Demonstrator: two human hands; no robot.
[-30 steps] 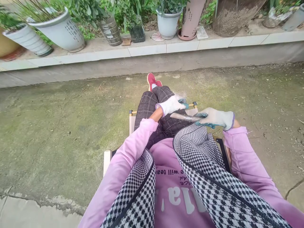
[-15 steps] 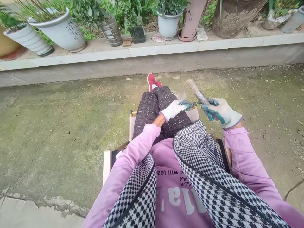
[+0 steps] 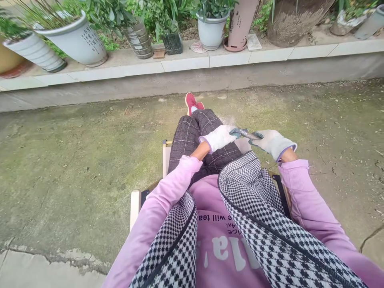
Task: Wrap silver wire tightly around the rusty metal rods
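A short, thick stick (image 3: 251, 136) with a silvery stretch spans the gap between my hands, above my right knee. Its exact kind is too unclear to name. My right hand (image 3: 272, 144), in a white knit glove with teal coated fingers, closes on the stick's right end. At the opposite end, the fingers of my left hand (image 3: 221, 138), gloved alike, are closed around it and hide that tip. Both hands are palm-inward over the checked trousers (image 3: 186, 138).
I sit on a folding chair (image 3: 135, 210) with light armrests. Ahead runs a low tiled ledge (image 3: 186, 64) bearing several potted plants, among them a white pot (image 3: 211, 34) and a pink pot (image 3: 240, 26). Mossy concrete ground (image 3: 75, 160) surrounds the chair.
The stick, which pointed up and away in my right hand, now lies nearly level. My right hand has moved left and turned, and my left hand has taken hold of the other end.
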